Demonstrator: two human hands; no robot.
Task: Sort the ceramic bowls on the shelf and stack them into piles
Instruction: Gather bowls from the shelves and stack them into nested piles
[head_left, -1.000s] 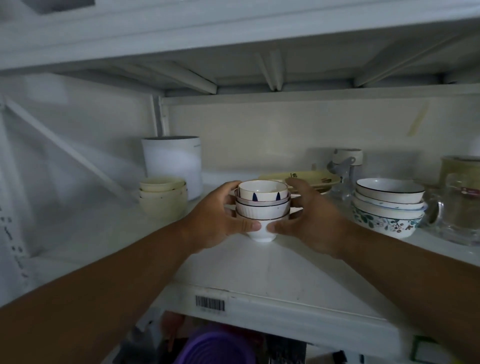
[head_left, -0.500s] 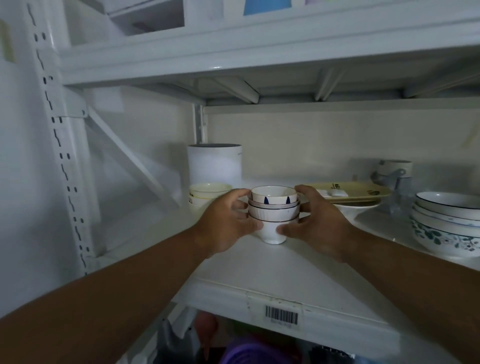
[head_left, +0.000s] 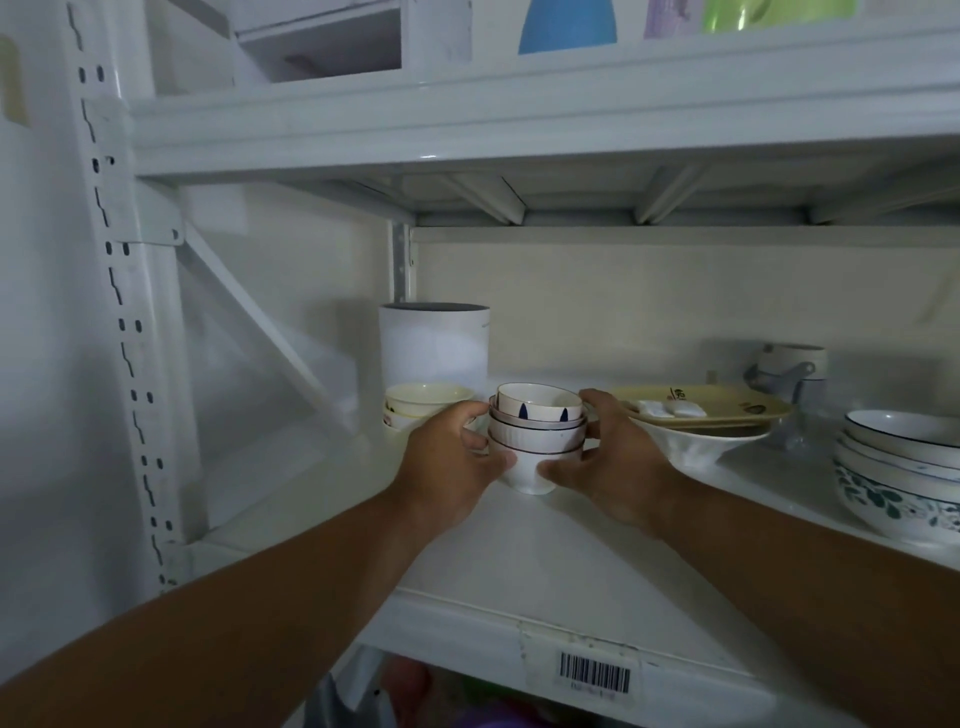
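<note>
Nearest, the shelf (head_left: 519, 561) front lip with a barcode label (head_left: 595, 674), well forward of the small bowl stack (head_left: 536, 439); bare white board between lip and stack. More bare board left of the stack, running out to the perforated upright (head_left: 130, 332) and its diagonal brace.

Both forearms reaching in from the lower corners and meeting at the stack. Left hand (head_left: 452, 462) wrapped on the stack's left side, fingers curled round the rims, thumb at the lowest bowl's front. Right hand (head_left: 613, 457) mirrored on the right side, fingers bent over the upper rim, thumb pressed low at the front. Stack upright, base on or just above the board, cannot tell which; top bowl with dark blue marks, tilted slightly.

Just behind-left of the stack, cream bowls (head_left: 423, 402), nested; behind those, a white cylinder (head_left: 434, 343) near the back wall. Just right of the stack, a yellow plate (head_left: 727, 408) on a white dish (head_left: 691, 447). Far right, a pile of blue-rimmed bowls (head_left: 904, 473), leaf-patterned one lowest. Upper shelf's underside low over all of it.
</note>
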